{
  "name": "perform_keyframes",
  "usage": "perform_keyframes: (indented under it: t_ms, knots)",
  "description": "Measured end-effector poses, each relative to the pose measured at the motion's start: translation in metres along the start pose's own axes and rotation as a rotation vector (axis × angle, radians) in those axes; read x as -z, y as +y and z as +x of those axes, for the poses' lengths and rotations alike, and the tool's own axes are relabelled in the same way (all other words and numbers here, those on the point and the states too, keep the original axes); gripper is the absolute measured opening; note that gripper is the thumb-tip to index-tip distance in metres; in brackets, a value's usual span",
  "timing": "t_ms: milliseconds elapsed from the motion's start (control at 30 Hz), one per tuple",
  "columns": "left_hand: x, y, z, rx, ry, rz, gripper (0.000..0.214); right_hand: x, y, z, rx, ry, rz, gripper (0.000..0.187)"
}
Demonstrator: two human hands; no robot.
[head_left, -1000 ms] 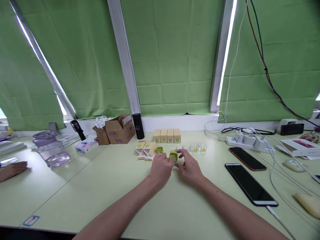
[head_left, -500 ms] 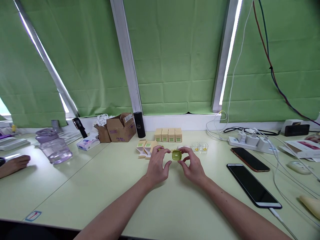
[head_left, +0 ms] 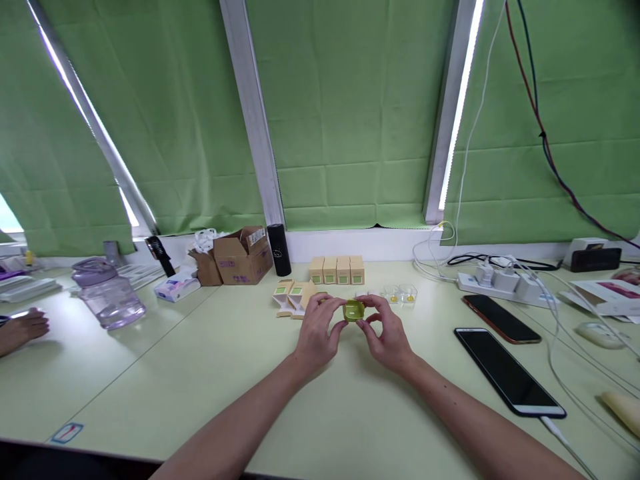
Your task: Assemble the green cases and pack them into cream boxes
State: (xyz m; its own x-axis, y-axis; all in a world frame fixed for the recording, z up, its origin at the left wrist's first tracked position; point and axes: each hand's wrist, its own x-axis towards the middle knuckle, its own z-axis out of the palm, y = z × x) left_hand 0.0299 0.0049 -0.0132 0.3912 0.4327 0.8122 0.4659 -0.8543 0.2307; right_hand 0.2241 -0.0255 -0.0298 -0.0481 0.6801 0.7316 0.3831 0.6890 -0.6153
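A small square olive-green case [head_left: 354, 311], hollow side facing me, is held just above the table between both hands. My right hand [head_left: 384, 333] pinches its right side, with the index finger at the top and the thumb at the bottom. On the left side, the fingertips and thumb of my left hand [head_left: 319, 333] close in against the case. Behind my left hand lie opened cardboard boxes [head_left: 293, 297] with green-edged windows. Beyond, a row of several closed small kraft boxes [head_left: 337, 270] stands upright. Clear plastic cups [head_left: 400, 294] with something yellow inside sit behind my right hand.
Two phones [head_left: 507, 370] [head_left: 501, 319], a power strip [head_left: 505, 287] and loose white cables are on the right. To the left stand a purple-lidded water jug [head_left: 107, 293], a tissue pack [head_left: 177, 287], a brown carton [head_left: 243, 257] and a black cylinder [head_left: 279, 250]. Another person's hand [head_left: 25, 330] is at far left.
My left fingertips and thumb have moved right, up to the case's left side. The case has tilted slightly. The other person's hand at far left has shifted a little left.
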Motion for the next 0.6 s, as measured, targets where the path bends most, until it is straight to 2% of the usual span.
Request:
perform_keyframes:
  t_ms: [233,433,600]
  knots:
    - [-0.0042,-0.0068,-0.0027,0.069,-0.015,-0.049,0.037,-0.0035,0.0039,0.0,-0.053,-0.029,0.063,0.028]
    - [-0.0054,-0.0052,-0.0031,0.18,-0.057,-0.131,0.029,-0.0027,0.0073,0.0003,-0.147,-0.061,0.06,0.031]
    - [-0.005,-0.0043,-0.0021,0.264,-0.055,-0.202,0.023,0.0015,0.0044,0.0002,-0.091,-0.088,0.009,0.041]
